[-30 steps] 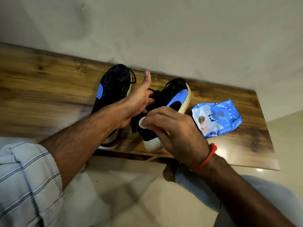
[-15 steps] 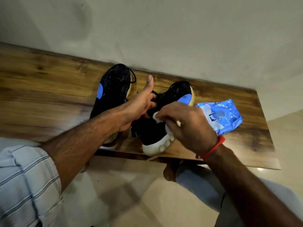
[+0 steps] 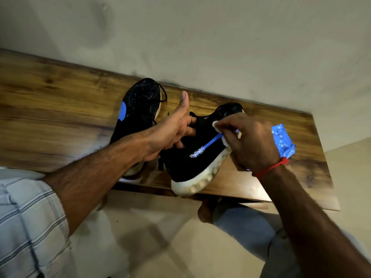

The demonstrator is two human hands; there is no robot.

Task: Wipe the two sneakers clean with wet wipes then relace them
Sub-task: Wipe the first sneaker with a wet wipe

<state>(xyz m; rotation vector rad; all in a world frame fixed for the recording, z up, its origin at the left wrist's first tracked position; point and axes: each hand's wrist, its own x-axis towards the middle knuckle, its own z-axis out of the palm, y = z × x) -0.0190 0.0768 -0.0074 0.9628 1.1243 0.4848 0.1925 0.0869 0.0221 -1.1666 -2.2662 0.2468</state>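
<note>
Two black sneakers with blue marks and white soles lie on a wooden table (image 3: 60, 101). The right sneaker (image 3: 192, 157) is tipped on its side, heel at the table's near edge. My left hand (image 3: 170, 131) grips its collar, fingers inside the opening, thumb pointing up. My right hand (image 3: 249, 141) holds a white wet wipe (image 3: 217, 124) pressed against the sneaker's upper near the toe. The left sneaker (image 3: 140, 105) rests flat behind my left forearm, a black lace loose at its toe.
A blue wet wipe packet (image 3: 284, 139) lies on the table right of my right hand, partly hidden by it. A plain wall runs along the table's far edge. Below the near edge are the tiled floor, my knee and a bare foot (image 3: 206, 211).
My right hand has slid the wipe along the right sneaker from its heel area up toward the toe. The sneaker has rolled further onto its side, showing more sole.
</note>
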